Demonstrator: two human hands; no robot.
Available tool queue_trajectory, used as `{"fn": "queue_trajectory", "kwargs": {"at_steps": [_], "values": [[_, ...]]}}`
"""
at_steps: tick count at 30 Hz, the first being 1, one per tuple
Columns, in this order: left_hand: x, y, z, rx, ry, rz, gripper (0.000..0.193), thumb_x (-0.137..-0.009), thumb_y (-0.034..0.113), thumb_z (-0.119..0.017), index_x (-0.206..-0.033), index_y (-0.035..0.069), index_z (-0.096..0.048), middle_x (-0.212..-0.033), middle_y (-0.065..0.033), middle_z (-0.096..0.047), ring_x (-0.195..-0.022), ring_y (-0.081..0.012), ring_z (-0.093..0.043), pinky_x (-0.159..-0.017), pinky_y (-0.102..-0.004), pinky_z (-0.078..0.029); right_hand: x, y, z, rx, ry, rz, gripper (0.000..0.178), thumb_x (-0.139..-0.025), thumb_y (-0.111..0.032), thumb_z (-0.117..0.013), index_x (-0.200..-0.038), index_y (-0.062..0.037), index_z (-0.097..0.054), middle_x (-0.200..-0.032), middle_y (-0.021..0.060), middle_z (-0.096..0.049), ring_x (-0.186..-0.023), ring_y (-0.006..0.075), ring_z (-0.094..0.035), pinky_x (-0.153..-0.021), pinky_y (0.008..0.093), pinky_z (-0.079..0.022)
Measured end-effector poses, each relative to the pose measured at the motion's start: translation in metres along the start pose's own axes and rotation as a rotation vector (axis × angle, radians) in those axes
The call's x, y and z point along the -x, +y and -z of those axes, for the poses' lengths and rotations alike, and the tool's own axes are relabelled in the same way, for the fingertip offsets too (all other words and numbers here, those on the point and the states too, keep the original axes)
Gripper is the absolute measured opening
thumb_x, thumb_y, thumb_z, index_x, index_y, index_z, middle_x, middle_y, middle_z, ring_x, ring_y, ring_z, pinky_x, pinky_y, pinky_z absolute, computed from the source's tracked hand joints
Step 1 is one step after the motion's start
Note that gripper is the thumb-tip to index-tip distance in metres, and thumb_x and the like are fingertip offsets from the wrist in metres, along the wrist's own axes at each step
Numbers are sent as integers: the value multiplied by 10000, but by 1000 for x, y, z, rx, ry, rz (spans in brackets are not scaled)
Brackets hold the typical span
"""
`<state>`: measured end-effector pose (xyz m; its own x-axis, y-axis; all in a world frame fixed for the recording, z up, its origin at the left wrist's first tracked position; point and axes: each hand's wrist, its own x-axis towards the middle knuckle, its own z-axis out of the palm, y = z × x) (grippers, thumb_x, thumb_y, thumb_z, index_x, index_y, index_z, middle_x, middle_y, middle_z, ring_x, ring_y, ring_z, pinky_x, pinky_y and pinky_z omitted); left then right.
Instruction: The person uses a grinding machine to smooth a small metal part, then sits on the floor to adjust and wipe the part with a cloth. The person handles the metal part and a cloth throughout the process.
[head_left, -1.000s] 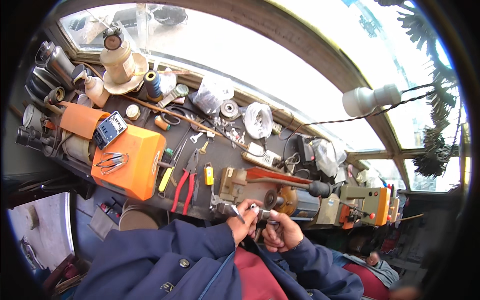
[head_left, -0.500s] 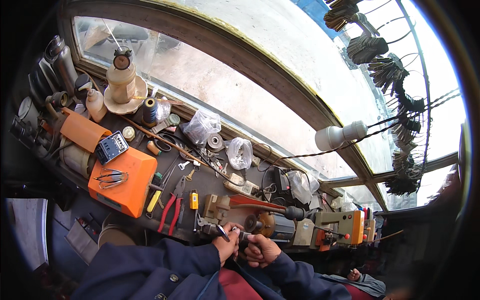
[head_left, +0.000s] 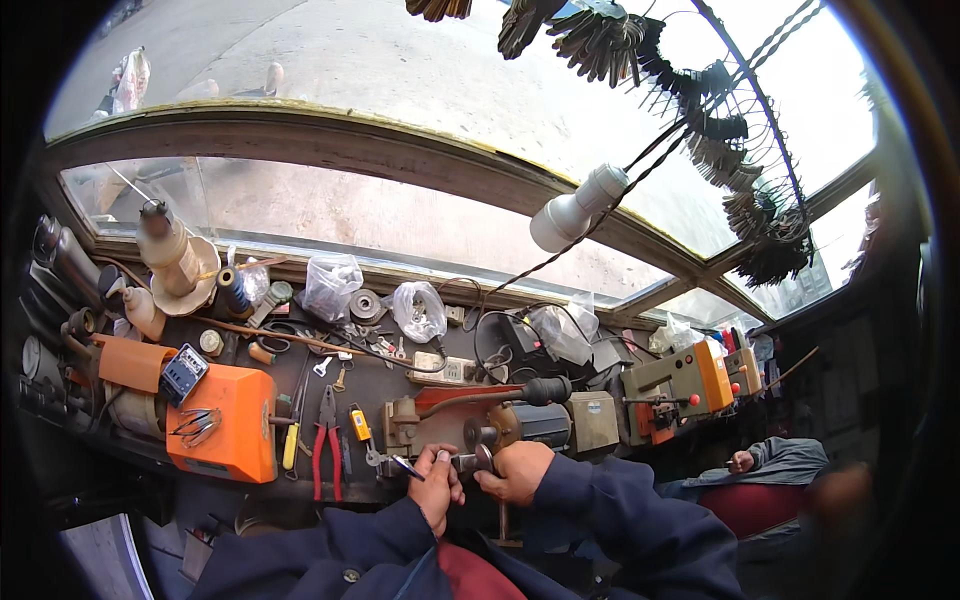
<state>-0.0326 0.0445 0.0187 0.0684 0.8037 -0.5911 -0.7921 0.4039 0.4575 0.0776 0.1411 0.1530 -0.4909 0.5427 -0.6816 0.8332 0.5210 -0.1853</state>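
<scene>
At the front edge of the bench (head_left: 375, 379), between the hands: one metal fitting (head_left: 467, 463), grey, short, blocky, with a dull shine. At its right end, one round metal knob (head_left: 485, 458), brownish grey, disc-like, seen aslant; right hand (head_left: 518, 472), fingers closed on it. Left hand (head_left: 434, 485), fingers bent, gripping one slim tool (head_left: 407, 467), dark with a silvery side, tip pointing up-left. Behind: one motor (head_left: 542, 424), blue-grey, coppery at its left end. Leftward: red-handled pliers (head_left: 327, 445); yellow cutter (head_left: 359, 421); orange machine cover (head_left: 224, 424). Beyond: one whitish power strip (head_left: 440, 372).
</scene>
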Motion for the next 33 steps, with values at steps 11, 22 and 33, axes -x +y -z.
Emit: {"fn": "queue_trajectory", "kwargs": {"at_steps": [11, 22, 33], "values": [[13, -2, -3, 268, 52, -109, 151, -1060, 251, -457, -1159, 137, -469, -789, -22, -510, -555, -119, -429, -553, -330, -435, 28, 11, -65, -596, 372, -125, 248, -947, -259, -662, -1052, -40, -712, -766, 119, -688, -667, 234, -664, -618, 347, -520], [31, 6, -1, 151, 12, -141, 158, -1044, 215, -476, -1163, 110, -483, -792, -42, -563, -566, -111, -436, -555, -276, -397, 2, -14, -142, -1830, 377, 3, 218, -976, -207, -661, -1065, -9, -666, -893, 32, -692, -756, 69, -607, -667, 207, -467], [41, 18, 12, -180, -149, -32, 229, -1040, 195, -501, -1238, 99, -440, -827, -75, -595, -594, -122, -480, -573, -270, -430, -9, -26, -138, -2127, 488, 56, 124, -946, -67, -678, -998, 24, -612, -835, 73, -649, -669, 136, -606, -602, 285, -533]]}}
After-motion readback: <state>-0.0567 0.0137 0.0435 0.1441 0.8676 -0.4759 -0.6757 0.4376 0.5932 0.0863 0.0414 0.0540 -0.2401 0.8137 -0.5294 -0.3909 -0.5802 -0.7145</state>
